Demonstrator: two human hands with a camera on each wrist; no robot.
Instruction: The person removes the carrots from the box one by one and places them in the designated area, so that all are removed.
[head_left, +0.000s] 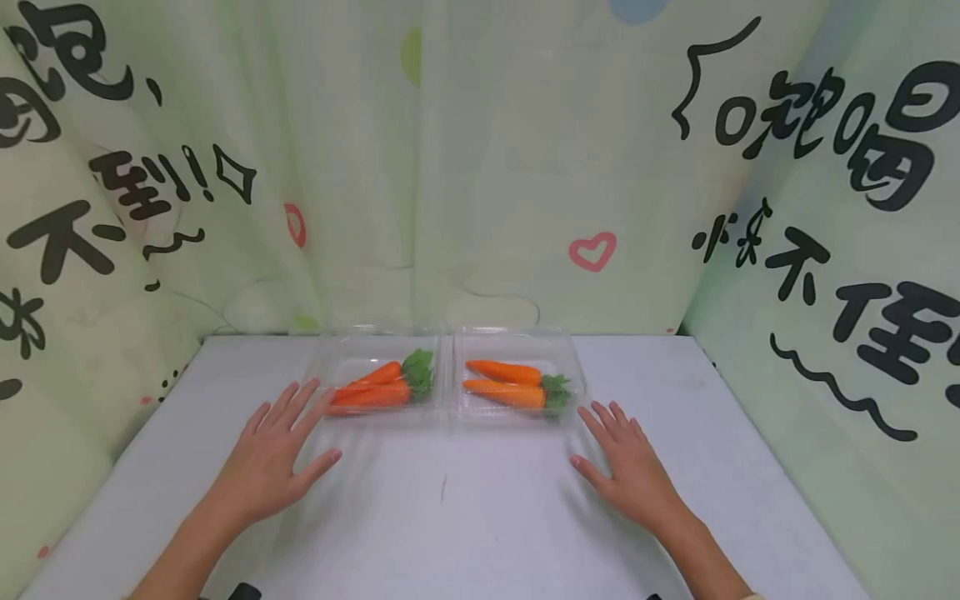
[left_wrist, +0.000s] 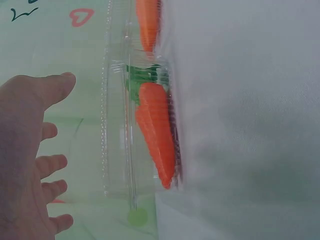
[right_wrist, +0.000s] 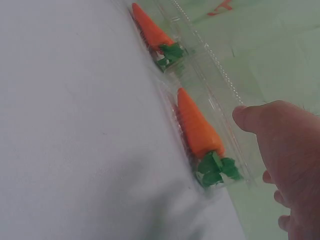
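Two clear plastic boxes stand side by side toward the back of the table. Inside the left box (head_left: 431,407) lie several orange carrots (head_left: 375,393) with green leafy tops pointing right. The right box (head_left: 573,354) holds carrots (head_left: 510,393) too, their leaves also at the right end. My left hand (head_left: 273,458) is spread, fingers extended, its fingertips near the front left corner of the left box. Fingers spread, my right hand (head_left: 630,471) hovers near the front right corner of the right box. Neither hand holds anything.
The white tabletop (head_left: 450,525) spreads in front of the boxes. Pale green curtains (head_left: 510,167) with black lettering and a pink heart (head_left: 592,252) hang behind and along both sides.
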